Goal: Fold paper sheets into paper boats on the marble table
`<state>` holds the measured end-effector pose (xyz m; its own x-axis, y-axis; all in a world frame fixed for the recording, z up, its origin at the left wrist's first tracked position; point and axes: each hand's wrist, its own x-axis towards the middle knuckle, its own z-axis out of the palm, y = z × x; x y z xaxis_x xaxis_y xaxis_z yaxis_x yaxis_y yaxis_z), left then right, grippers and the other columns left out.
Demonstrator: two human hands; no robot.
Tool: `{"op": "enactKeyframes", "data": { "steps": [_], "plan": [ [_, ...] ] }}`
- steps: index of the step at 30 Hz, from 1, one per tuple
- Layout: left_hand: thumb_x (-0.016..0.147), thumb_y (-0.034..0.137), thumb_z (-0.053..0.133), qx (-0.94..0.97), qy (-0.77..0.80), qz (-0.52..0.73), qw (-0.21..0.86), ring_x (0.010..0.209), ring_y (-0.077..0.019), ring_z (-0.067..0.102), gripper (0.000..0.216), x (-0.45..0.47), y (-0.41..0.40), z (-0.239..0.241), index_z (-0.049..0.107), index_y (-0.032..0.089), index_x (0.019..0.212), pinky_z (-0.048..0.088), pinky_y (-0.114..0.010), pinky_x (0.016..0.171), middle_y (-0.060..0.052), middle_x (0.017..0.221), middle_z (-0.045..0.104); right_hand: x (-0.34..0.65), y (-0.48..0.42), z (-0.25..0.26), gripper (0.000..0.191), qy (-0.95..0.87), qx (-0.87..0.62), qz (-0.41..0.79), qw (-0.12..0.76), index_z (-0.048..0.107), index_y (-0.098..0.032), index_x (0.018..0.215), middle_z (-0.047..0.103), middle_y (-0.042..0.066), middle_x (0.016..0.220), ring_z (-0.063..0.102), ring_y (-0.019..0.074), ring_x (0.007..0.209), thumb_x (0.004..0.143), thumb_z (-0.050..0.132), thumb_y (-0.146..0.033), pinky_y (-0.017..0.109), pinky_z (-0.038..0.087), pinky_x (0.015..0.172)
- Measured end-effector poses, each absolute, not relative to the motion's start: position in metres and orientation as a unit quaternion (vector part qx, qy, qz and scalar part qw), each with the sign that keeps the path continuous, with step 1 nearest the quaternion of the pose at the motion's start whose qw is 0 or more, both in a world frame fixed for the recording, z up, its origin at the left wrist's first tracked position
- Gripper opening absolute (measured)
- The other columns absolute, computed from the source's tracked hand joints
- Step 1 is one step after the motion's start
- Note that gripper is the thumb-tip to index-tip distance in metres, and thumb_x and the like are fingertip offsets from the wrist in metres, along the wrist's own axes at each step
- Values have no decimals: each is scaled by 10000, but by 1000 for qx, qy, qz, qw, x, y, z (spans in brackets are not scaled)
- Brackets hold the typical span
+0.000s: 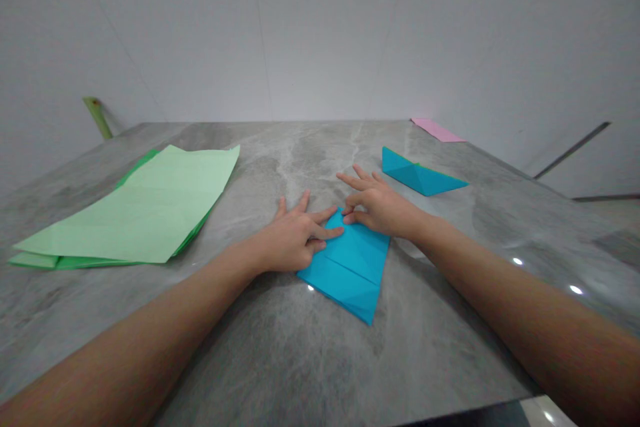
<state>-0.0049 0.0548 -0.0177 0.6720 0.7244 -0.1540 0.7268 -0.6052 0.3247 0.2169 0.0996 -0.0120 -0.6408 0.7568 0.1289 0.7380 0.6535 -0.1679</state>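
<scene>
A folded sheet of blue paper [356, 263] lies flat on the table between my hands, with crease lines across it and a loose lower flap. My left hand [299, 235] rests with spread fingers on the paper's left edge. At the paper's far corner, the thumb and index finger of my right hand [373, 203] pinch together, while its other fingers stretch out. That corner is partly hidden by the fingers. Beyond my right hand stands a folded blue paper boat [423, 173].
On the left lies a stack of light and darker green paper sheets [135, 207]. A pink paper [437, 130] sits at the far right edge of the grey marbled table [250, 360]. Behind the table rises a white wall [320, 33]. A green strip [97, 117] leans at the far left.
</scene>
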Motion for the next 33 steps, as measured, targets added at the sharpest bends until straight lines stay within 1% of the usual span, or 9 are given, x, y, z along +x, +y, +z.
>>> {"op": "enactKeyframes", "data": {
  "steps": [5, 12, 14, 18, 22, 27, 29, 31, 33],
  "plan": [
    [915, 220, 478, 897, 401, 9, 184, 1443, -489, -57, 526, -6, 57, -21, 474, 421, 1400, 36, -862, 963, 70, 1606, 205, 214, 104, -14, 39, -904, -412, 24, 114, 741, -164, 793, 463, 135, 1490, 234, 448, 1433, 808, 725, -197, 719, 232, 1082],
    [909, 213, 481, 898, 398, 11, 185, 1443, -494, -39, 523, -5, 55, -18, 486, 419, 1390, 50, -869, 954, 82, 1606, 201, 208, 110, -20, 44, -891, -432, -7, 142, 745, -189, 772, 553, 106, 1417, 312, 422, 1415, 806, 716, -191, 730, 252, 1068],
    [908, 214, 493, 896, 404, 10, 183, 1444, -487, -54, 522, -5, 54, -17, 491, 429, 1384, 50, -855, 969, 68, 1616, 163, 208, 112, -23, 37, -885, -441, -8, 152, 744, -192, 778, 576, 100, 1395, 345, 415, 1401, 804, 721, -204, 726, 263, 1066],
    [901, 231, 533, 892, 417, 22, 175, 1432, -479, -118, 501, -5, 55, -18, 522, 444, 1354, 44, -827, 992, 21, 1632, -1, 207, 115, -27, 101, -868, -463, -10, 181, 740, -197, 762, 615, 97, 1350, 394, 403, 1374, 797, 743, -292, 718, 279, 1061],
    [901, 236, 545, 891, 419, 23, 176, 1426, -472, -140, 500, -7, 55, -20, 520, 466, 1345, 37, -819, 998, 31, 1633, -29, 206, 116, -29, 178, -855, -479, 6, 198, 724, -201, 699, 652, 109, 1294, 445, 393, 1341, 792, 742, -352, 729, 271, 1052],
    [903, 260, 566, 889, 425, 26, 169, 1415, -480, -162, 480, -7, 55, -19, 530, 484, 1326, 33, -806, 1012, 46, 1623, -100, 206, 119, -31, 209, -848, -489, 38, 200, 701, -205, 676, 677, 102, 1254, 482, 377, 1314, 801, 721, -371, 728, 265, 1050],
    [900, 263, 577, 887, 430, 24, 168, 1415, -488, -158, 477, -7, 55, -19, 535, 488, 1319, 30, -807, 1013, 53, 1621, -116, 207, 119, -30, 214, -852, -484, 45, 195, 699, -202, 689, 698, 95, 1211, 537, 368, 1257, 800, 717, -385, 695, 292, 1050],
    [899, 267, 581, 886, 433, 27, 165, 1414, -489, -164, 480, -7, 54, -18, 531, 491, 1321, 25, -804, 1016, 61, 1618, -134, 208, 118, -28, 209, -858, -476, 55, 183, 707, -201, 726, 724, 85, 1148, 623, 335, 1139, 806, 705, -394, 641, 325, 1048],
    [898, 270, 583, 885, 435, 32, 161, 1413, -489, -175, 483, -6, 54, -18, 527, 492, 1323, 24, -801, 1020, 74, 1616, -149, 210, 117, -25, 208, -863, -473, 64, 166, 716, -204, 763, 739, 75, 1097, 672, 300, 1027, 810, 696, -406, 605, 336, 1045]
  ]
}}
